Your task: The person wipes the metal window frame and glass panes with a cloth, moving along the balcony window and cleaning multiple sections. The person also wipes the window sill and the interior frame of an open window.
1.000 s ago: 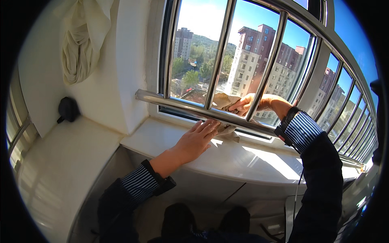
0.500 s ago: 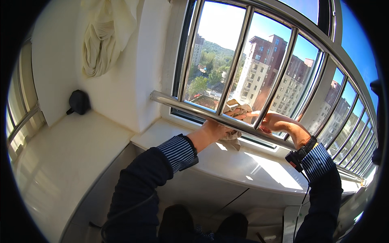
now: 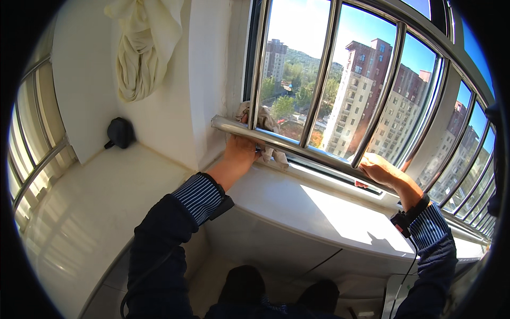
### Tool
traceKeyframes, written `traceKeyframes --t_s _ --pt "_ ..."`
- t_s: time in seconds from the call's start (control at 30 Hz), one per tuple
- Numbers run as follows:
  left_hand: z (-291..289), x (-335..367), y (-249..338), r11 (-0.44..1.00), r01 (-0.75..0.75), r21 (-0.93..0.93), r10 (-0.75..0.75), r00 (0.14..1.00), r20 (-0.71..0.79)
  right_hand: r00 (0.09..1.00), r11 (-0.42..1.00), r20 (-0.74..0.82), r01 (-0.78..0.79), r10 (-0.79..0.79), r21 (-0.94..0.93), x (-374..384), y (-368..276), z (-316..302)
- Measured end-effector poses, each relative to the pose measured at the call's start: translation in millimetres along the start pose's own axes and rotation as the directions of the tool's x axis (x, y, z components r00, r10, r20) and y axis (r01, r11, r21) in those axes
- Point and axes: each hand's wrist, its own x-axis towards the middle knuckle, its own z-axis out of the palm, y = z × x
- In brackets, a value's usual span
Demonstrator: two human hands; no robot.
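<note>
We see one window (image 3: 340,80) with four upright bars in front of the glass, one white sill (image 3: 319,207), and one horizontal metal rail (image 3: 297,146) crossing above it. One cream curtain (image 3: 143,48) hangs knotted on the wall, its top cut off. Our left hand (image 3: 240,151) is closed on one beige cloth (image 3: 265,125) at the rail's left end; the rail hides part of the cloth. Our right hand (image 3: 378,169) wraps the rail further right, fingertips hidden. One dark object (image 3: 120,132) sits hard to identify.

Upright bars (image 3: 320,80) and the horizontal rail (image 3: 297,149) fence the window; the sill (image 3: 319,207) below lies open.
</note>
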Motion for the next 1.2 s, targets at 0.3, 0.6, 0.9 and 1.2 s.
traceKeyframes --t_s 0.3,0.6,0.9,1.2 --pt "17.7 -21.5 38.0 0.999 0.019 -0.03 -0.015 0.992 0.126 0.987 0.962 -0.055 -0.131 0.148 0.239 1.7 10.0 23.3" --pt "-24.8 11.2 130.1 0.921 -0.01 -0.39 0.116 0.962 0.248 0.98 0.961 -0.011 -0.192 0.198 0.197 11.4 31.5 42.1" --pt "-22.5 36.5 253.3 0.764 -0.276 -0.584 0.445 0.88 0.166 0.952 0.998 -0.297 0.063 -0.069 -0.03 1.5 11.4 29.6" --pt "-24.2 -21.8 54.2 0.989 -0.03 -0.143 0.059 0.978 0.202 0.951 0.94 -0.131 -0.243 0.279 0.24 -0.5 -0.8 21.5"
